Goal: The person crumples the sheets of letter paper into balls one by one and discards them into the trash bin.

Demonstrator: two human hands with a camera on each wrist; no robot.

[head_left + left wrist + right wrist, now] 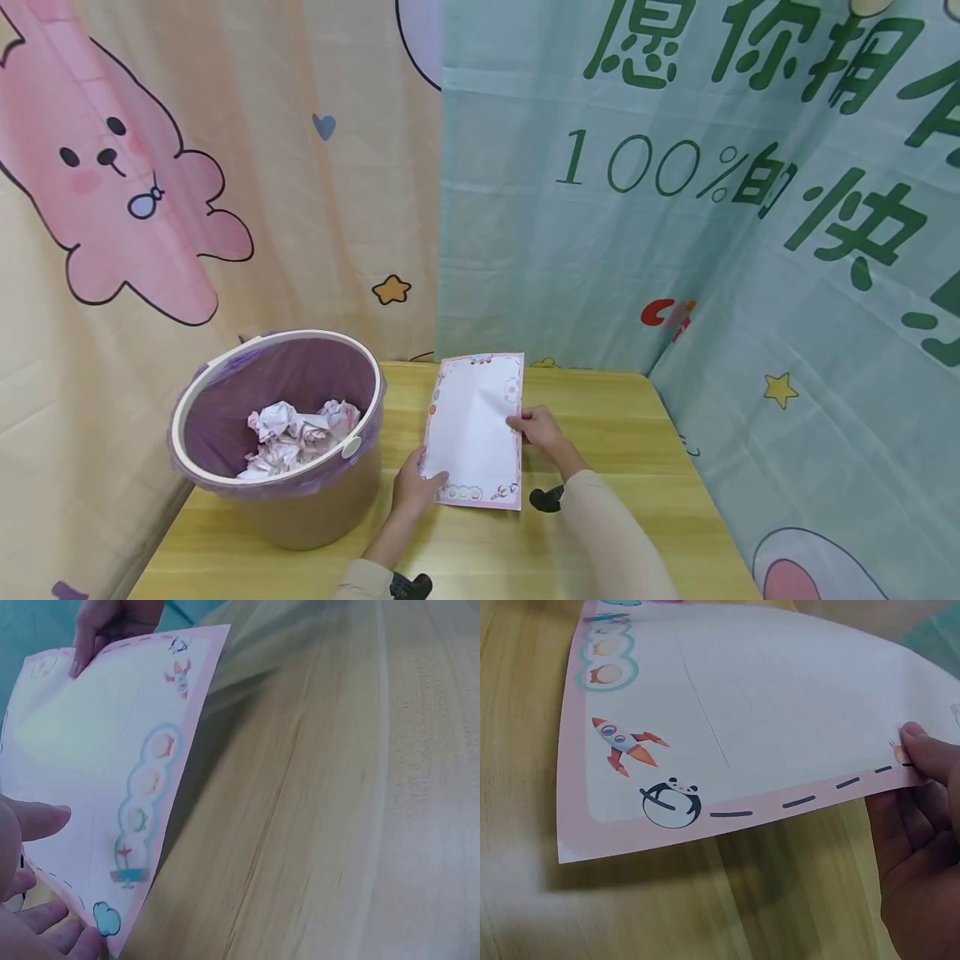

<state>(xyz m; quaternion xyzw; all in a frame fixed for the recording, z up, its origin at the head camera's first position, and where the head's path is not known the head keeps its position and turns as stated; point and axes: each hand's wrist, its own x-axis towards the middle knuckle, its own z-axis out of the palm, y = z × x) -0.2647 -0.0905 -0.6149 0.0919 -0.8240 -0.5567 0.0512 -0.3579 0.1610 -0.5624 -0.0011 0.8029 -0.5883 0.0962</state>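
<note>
A white sheet of paper [474, 433] with a pink border and small cartoon prints is held up at a tilt over the table. At its right edge my right hand [542, 427] pinches it, thumb on the printed face and fingers behind. My left hand [417, 485] holds the lower left edge, with the thumb [45, 817] over the face and the fingers around the edge. Along the border in the right wrist view a rocket and a panda [673, 804] are printed. The sheet bows slightly between the hands and casts a shadow on the wood.
A bin [307, 508] with a white rim and purple liner stands on the table left of the left hand. Several crumpled papers [288, 437] lie inside it. The wooden table [615, 467] meets printed curtains [540, 250] at the back and sides.
</note>
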